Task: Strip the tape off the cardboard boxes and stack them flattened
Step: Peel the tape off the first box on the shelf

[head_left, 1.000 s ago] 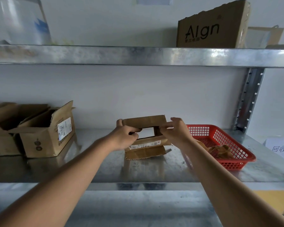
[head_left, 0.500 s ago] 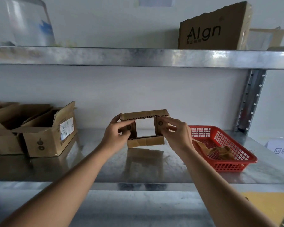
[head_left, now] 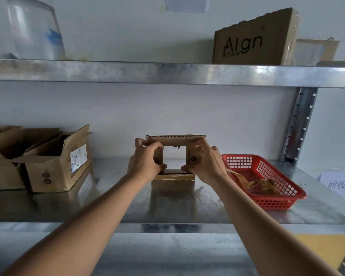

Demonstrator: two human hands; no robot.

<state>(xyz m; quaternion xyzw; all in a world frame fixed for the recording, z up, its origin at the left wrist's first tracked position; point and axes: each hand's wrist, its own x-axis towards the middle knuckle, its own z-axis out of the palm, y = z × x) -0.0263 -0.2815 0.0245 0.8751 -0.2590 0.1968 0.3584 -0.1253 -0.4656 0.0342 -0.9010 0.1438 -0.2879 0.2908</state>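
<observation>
A small cardboard box (head_left: 174, 154), open through front and back so the wall shows, is held upright on the metal shelf (head_left: 116, 204), between the open boxes (head_left: 56, 162) on the left and the red basket (head_left: 267, 182) on the right. Its left side is gripped by the left hand (head_left: 145, 162) and its right side by the right hand (head_left: 204, 163), fingers curled over top and bottom edges. A strip of tape appears to remain along the bottom edge. The flattening step seems in hand; next, the sides would need to be pushed askew until the box collapses. Stripped tape (head_left: 261, 184) is seen in the basket.
</observation>
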